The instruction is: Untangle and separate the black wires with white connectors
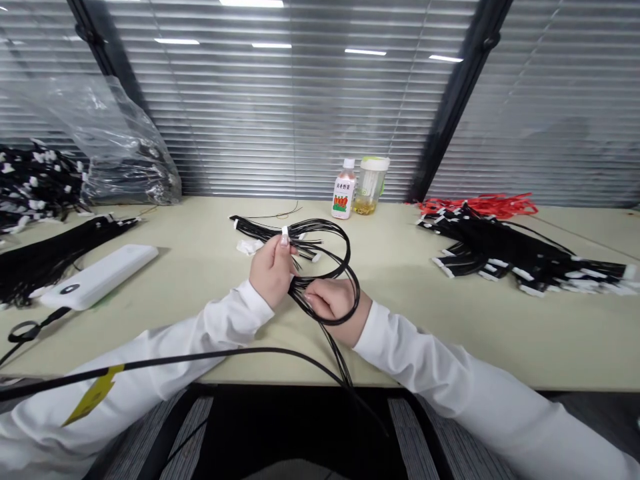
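My left hand (271, 272) pinches a bundle of thin black wires (349, 248) near a white connector (285, 233). The bundle curves out to the right in two large loops. My right hand (334, 303) is closed around the lower loop, its thumb and fingers pressed together on the wires. Loose wire ends hang down past the table's front edge below the right hand. Behind the left hand lies a short bunch of black wires (249, 228) with white ends, beside a small crumpled white piece (249, 247).
On the left are a white power bank (103, 275), black wire bundles (55, 257) and a clear plastic bag (135, 167). A drink bottle (343, 190) and a lidded cup (371, 187) stand at the back. Black connector cables (515, 250) and red strips (485, 204) lie right. A black cable (240, 351) crosses in front.
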The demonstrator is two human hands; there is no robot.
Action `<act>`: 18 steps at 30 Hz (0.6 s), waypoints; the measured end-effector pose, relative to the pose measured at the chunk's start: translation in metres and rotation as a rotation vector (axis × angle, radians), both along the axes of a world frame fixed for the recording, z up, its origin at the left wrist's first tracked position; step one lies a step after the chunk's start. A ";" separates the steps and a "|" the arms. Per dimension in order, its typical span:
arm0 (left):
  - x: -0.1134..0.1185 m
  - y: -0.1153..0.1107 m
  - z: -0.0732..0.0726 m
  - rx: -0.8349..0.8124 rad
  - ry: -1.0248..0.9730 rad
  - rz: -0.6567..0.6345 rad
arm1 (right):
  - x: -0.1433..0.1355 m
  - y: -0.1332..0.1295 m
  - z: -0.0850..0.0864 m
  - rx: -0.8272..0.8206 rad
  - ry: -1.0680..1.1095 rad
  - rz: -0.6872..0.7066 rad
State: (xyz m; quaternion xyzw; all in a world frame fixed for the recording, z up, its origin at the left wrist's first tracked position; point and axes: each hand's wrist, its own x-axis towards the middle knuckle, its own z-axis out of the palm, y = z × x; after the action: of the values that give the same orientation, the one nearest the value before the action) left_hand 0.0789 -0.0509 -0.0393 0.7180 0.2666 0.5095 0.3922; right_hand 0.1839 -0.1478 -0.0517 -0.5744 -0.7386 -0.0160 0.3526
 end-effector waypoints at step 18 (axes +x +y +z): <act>0.005 0.001 -0.004 -0.195 -0.078 -0.062 | -0.003 -0.001 0.004 -0.092 -0.002 -0.033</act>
State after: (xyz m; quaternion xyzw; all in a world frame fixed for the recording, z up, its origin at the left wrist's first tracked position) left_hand 0.0837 -0.0502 -0.0438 0.6638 0.2772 0.4963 0.4860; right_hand 0.1805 -0.1491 -0.0481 -0.6022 -0.7291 0.0115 0.3250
